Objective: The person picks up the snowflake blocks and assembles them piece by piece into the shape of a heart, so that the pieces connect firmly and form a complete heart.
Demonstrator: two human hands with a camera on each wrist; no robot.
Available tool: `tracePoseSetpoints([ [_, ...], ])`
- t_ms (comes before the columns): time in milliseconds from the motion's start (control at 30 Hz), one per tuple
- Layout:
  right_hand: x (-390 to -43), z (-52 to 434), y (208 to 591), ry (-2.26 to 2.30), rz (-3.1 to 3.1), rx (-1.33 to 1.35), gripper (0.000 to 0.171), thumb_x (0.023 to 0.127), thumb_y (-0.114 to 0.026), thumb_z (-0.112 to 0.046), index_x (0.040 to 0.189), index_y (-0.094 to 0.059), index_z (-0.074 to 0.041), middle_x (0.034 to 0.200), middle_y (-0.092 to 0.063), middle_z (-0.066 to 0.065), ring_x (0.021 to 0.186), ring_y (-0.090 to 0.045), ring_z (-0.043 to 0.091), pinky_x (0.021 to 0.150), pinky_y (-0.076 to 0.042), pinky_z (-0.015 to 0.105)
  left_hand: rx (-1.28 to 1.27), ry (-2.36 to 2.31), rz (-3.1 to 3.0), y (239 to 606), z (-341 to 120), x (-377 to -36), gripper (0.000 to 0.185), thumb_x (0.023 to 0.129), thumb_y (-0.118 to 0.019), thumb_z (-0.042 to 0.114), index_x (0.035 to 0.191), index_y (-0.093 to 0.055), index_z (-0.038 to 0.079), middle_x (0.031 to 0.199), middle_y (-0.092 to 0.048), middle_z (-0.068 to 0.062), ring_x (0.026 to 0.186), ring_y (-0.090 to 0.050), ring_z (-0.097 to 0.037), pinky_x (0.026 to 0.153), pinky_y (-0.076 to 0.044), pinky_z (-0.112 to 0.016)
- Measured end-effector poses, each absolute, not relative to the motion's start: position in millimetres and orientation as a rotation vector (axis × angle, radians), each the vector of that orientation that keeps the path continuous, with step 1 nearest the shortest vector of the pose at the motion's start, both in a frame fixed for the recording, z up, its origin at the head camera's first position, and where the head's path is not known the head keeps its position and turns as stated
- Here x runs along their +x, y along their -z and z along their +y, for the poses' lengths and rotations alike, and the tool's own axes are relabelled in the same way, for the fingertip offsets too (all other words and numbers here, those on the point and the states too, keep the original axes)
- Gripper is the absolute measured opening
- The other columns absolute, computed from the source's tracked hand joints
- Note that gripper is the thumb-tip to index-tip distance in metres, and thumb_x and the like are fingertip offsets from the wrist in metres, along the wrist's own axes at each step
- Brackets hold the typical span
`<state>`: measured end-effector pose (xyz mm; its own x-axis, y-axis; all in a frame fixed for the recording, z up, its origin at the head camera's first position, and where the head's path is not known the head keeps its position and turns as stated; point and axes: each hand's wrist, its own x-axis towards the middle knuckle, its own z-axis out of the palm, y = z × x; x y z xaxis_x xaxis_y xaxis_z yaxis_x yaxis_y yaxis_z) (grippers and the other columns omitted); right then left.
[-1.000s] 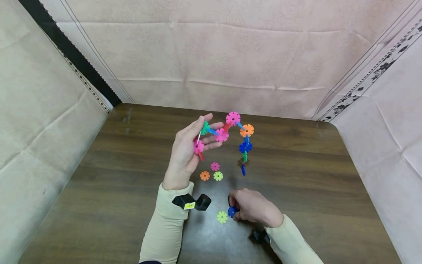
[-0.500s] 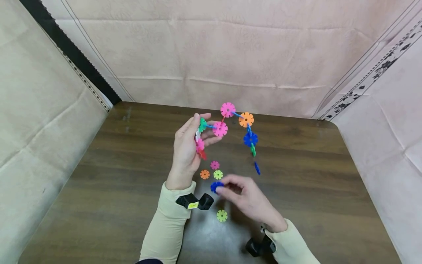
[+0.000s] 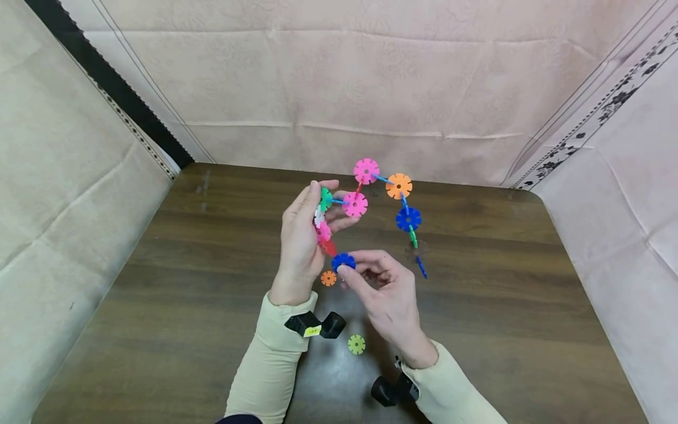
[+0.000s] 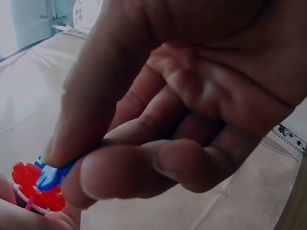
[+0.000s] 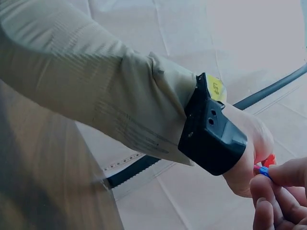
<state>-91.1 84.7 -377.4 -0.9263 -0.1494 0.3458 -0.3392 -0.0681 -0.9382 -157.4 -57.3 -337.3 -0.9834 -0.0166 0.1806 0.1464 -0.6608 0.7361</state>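
Observation:
In the head view my left hand [image 3: 299, 250] holds one end of a chain of notched plastic linking discs, gripping it between thumb and fingers near a green disc [image 3: 325, 199]. From there the chain arches over the table through a pink disc [image 3: 355, 204] and an orange disc [image 3: 399, 186] down to a blue end piece [image 3: 421, 267]. A red disc [image 3: 328, 247] hangs at the near end below my left palm. My right hand [image 3: 389, 297] pinches a loose blue disc [image 3: 344, 261] close to that red one. In the left wrist view this blue disc [image 4: 49, 177] overlaps the red disc [image 4: 29, 177].
An orange disc [image 3: 329, 278] lies on the wooden table [image 3: 185, 318] below the hands, and a lime green disc [image 3: 356, 344] lies nearer me. Black wrist cameras [image 3: 318, 325] sit on both sleeves. Pale cloth [image 3: 339, 88] stands behind the table.
My right hand has lifted the blue disc from the table and carried it up to the red end of the chain. The chain's far part has swung slightly up and right.

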Motion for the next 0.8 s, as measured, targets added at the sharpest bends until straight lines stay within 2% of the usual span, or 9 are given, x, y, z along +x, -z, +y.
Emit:
tracePoseSetpoints([
  [367, -92.4, 84.2, 375.8, -2.109, -2.095, 0.526, 0.021, 0.087, -0.072, -0.006, 0.108, -0.069, -0.007, 0.086, -0.071, 0.009, 0.071, -0.068, 0.024, 0.062, -0.056, 0.029, -0.269, 2.741, -1.265, 337.0, -56.8, -157.9, 0.031, 0.103, -0.050, 0.028, 0.111, -0.066, 0.003, 0.101, -0.067, -0.013, 0.084, -0.070, -0.023, 0.076, -0.059, -0.039],
  [433, -91.4, 83.2, 372.2, -2.100, -2.109, 0.517, 0.020, 0.087, -0.072, -0.005, 0.107, -0.069, -0.006, 0.084, -0.071, 0.009, 0.070, -0.067, 0.023, 0.062, -0.055, 0.028, -0.276, 2.735, -1.269, 337.2, -56.8, -157.9, 0.035, 0.103, -0.050, 0.028, 0.113, -0.063, -0.001, 0.100, -0.067, -0.013, 0.084, -0.070, -0.023, 0.076, -0.059, -0.040],
  [533, -90.3, 82.0, 368.2, -2.100, -2.124, 0.512, 0.019, 0.087, -0.072, -0.005, 0.106, -0.070, -0.007, 0.083, -0.071, 0.008, 0.069, -0.067, 0.023, 0.061, -0.054, 0.027, -0.283, 2.731, -1.276, 337.9, -56.8, -158.0, 0.035, 0.103, -0.049, 0.028, 0.114, -0.063, -0.002, 0.100, -0.067, -0.013, 0.084, -0.070, -0.023, 0.076, -0.059, -0.040],
  [700, -93.8, 83.0, 376.3, -2.108, -2.118, 0.524, 0.020, 0.087, -0.073, -0.010, 0.107, -0.070, -0.012, 0.083, -0.071, 0.005, 0.070, -0.067, 0.024, 0.063, -0.056, 0.030, -0.282, 2.726, -1.293, 337.5, -56.4, -157.7, 0.030, 0.103, -0.049, 0.027, 0.110, -0.065, 0.003, 0.100, -0.068, -0.013, 0.084, -0.070, -0.023, 0.076, -0.059, -0.040],
  [800, -93.7, 83.6, 376.1, -2.105, -2.116, 0.514, 0.020, 0.088, -0.073, -0.009, 0.107, -0.070, -0.009, 0.085, -0.071, 0.006, 0.071, -0.067, 0.025, 0.065, -0.057, 0.030, -0.281, 2.722, -1.303, 337.4, -56.5, -157.7, 0.030, 0.103, -0.049, 0.027, 0.111, -0.065, 0.003, 0.100, -0.068, -0.013, 0.084, -0.070, -0.024, 0.076, -0.059, -0.040],
])
